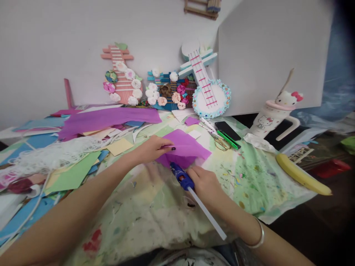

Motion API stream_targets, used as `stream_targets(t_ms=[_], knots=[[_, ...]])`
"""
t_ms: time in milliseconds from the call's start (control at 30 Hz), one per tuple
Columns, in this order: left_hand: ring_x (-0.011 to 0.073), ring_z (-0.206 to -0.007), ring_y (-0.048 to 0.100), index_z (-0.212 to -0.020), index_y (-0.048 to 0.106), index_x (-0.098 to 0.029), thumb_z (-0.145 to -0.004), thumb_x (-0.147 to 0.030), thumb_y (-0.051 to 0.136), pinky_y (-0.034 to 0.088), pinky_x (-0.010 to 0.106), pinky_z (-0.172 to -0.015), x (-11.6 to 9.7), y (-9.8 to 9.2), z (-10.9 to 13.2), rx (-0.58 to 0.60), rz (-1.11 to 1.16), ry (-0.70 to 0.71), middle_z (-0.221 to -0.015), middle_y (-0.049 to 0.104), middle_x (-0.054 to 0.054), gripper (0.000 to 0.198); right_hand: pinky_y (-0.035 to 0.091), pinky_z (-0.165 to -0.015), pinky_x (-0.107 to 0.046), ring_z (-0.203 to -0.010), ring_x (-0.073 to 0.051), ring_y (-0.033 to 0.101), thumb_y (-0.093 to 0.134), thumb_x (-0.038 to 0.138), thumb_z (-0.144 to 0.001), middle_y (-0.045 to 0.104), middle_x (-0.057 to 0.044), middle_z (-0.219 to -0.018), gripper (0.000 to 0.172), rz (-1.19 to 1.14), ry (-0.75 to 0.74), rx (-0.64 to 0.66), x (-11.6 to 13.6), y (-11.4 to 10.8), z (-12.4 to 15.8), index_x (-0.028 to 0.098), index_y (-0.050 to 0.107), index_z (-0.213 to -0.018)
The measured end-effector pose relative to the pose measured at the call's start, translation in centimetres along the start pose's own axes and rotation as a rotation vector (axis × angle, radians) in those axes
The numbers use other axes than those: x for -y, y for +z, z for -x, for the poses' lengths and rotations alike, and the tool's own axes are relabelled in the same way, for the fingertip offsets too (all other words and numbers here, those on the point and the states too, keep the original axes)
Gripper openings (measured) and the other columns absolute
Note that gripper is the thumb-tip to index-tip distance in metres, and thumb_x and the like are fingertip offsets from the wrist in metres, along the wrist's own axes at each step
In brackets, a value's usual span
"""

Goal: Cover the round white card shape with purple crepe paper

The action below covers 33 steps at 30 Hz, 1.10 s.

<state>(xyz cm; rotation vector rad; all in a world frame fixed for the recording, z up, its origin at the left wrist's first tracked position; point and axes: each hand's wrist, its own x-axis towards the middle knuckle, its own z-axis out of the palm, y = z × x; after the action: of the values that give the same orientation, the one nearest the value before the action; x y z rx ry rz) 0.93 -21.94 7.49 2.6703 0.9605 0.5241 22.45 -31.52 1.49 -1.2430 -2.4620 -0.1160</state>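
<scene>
In the middle of the head view, my left hand (156, 148) pinches the left side of a purple crepe paper piece (181, 142) between thumb and fingers. My right hand (203, 181) is wrapped round a blue hot glue gun (181, 175). Its nozzle points away from me, at the near edge of the purple paper; whether it touches cannot be made out. A long whitish glue stick (208, 214) sticks out of the gun's back end toward me.
Coloured paper sheets (72, 173) and white shredded strips (55, 149) cover the left. Decorated craft instruments (210, 98) lean on the back wall. Scissors (222, 143), green pens (227, 139), a black phone (227, 130), a tumbler (267, 120) and a banana (302, 174) lie or stand right.
</scene>
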Motion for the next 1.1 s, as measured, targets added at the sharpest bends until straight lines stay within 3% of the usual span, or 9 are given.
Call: stream_targets(t_ms=[133, 300, 800, 1100], knots=[[0.0102, -0.059, 0.051, -0.087, 0.066, -0.016, -0.09, -0.033, 0.042, 0.036, 0.02, -0.059, 0.1, 0.4, 0.6, -0.014, 0.083, -0.037, -0.07, 0.065, -0.002, 0.03, 0.034, -0.059, -0.03, -0.071, -0.021, 0.055, 0.055, 0.025, -0.081, 0.062, -0.006, -0.077, 0.01, 0.099, 0.008, 0.022, 0.1, 0.5, -1.2, 0.015, 0.057, -0.083], [0.0129, -0.069, 0.057, -0.095, 0.067, -0.016, -0.09, -0.031, 0.042, 0.039, 0.021, -0.065, 0.3, 1.0, 0.9, -0.01, 0.114, -0.044, -0.084, 0.07, 0.001, 0.03, 0.033, -0.06, -0.031, -0.072, -0.021, 0.054, 0.056, 0.027, -0.081, 0.062, -0.007, -0.076, 0.011, 0.156, 0.007, -0.012, -0.5, 0.9, -0.6, 0.016, 0.056, -0.081], [0.011, -0.061, 0.055, -0.093, 0.067, -0.014, -0.089, -0.029, 0.043, 0.037, 0.021, -0.059, -0.2, 0.9, 0.9, 0.025, 0.117, -0.008, -0.072, 0.066, 0.0, 0.029, 0.03, -0.059, -0.03, -0.071, -0.02, 0.053, 0.051, 0.029, -0.086, 0.057, -0.003, -0.073, 0.014, 0.198, 0.095, -0.031, -3.1, 0.1, 2.2, 0.018, 0.052, -0.079], [0.0165, -0.087, 0.067, -0.098, 0.069, -0.016, -0.075, -0.013, 0.056, 0.05, 0.026, -0.079, 0.3, 1.3, 1.2, -0.004, 0.269, -0.009, -0.097, 0.072, 0.005, 0.026, 0.03, -0.06, -0.03, -0.071, -0.02, 0.056, 0.05, 0.027, -0.083, 0.061, -0.005, -0.079, 0.011, 0.17, 0.124, -0.022, -3.9, -0.3, 3.7, 0.018, 0.054, -0.086]])
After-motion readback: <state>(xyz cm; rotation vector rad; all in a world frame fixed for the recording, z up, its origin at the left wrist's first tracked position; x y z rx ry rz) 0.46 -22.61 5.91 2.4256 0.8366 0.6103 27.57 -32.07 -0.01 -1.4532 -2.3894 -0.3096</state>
